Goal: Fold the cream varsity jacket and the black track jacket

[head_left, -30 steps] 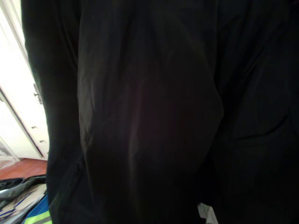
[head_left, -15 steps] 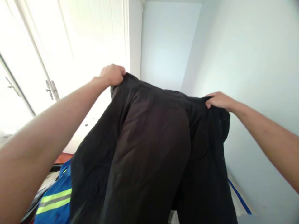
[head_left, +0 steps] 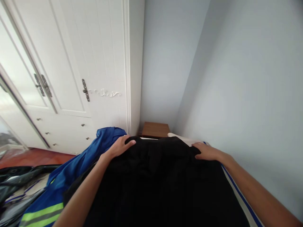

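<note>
Black trousers (head_left: 163, 176) lie spread in front of me, their rumpled waist end at the far side. At the far left corner my left hand (head_left: 120, 146) is closed on the cloth, thumb on top. My right hand (head_left: 206, 151) grips the far right corner, fingers curled over the edge. Beside and partly under the trousers on the left is a blue garment (head_left: 78, 164) with yellow-green and grey bands. A pale surface with a blue stripe (head_left: 233, 181) shows along the right, partly hidden by the trousers.
A white wardrobe (head_left: 106, 63) with dark handles stands ahead on the left. A small brown wooden table (head_left: 155, 129) sits in the corner by the blue-grey wall (head_left: 248, 78). A heap of clothes (head_left: 21, 189) lies at lower left, near the reddish floor (head_left: 30, 157).
Both hands have come down with the trousers, which were held up in the air and now lie flat. The small brown table and more of the blue garment have come into view.
</note>
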`<action>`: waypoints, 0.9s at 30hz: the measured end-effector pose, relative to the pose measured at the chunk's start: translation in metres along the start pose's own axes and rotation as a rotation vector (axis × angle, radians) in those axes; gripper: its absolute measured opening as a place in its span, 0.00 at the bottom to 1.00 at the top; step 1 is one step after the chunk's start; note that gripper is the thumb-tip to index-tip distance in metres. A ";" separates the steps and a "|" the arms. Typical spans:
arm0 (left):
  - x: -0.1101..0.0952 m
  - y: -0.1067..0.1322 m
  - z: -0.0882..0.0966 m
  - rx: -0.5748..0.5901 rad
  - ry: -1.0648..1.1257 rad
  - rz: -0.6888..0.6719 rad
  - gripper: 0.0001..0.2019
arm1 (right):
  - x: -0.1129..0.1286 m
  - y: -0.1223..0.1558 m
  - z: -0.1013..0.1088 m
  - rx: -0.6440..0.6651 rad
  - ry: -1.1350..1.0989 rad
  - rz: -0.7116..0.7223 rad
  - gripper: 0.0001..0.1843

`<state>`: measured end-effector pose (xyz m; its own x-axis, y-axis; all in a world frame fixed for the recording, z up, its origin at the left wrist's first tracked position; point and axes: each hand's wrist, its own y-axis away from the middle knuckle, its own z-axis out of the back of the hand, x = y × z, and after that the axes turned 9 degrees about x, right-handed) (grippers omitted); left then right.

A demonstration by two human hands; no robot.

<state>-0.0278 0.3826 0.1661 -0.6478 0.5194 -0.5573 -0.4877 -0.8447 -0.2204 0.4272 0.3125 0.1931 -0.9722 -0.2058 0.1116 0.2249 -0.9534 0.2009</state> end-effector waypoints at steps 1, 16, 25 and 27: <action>0.002 0.011 -0.012 -0.011 0.056 0.024 0.18 | 0.005 -0.001 -0.003 -0.009 0.005 0.020 0.27; -0.017 0.109 -0.036 -0.168 0.096 0.024 0.14 | 0.068 -0.009 0.007 -0.135 -0.123 0.385 0.15; -0.030 0.148 0.008 -0.276 -0.081 -0.370 0.02 | 0.089 0.122 0.001 -0.722 0.321 0.650 0.09; -0.033 0.158 0.011 -0.236 -0.044 -0.383 0.03 | 0.093 0.136 -0.006 -0.564 0.235 0.670 0.09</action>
<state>-0.0899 0.2339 0.1587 -0.4732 0.8012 -0.3663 -0.5539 -0.5939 -0.5835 0.3672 0.1628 0.2246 -0.6513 -0.7371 -0.1801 0.7431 -0.5715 -0.3482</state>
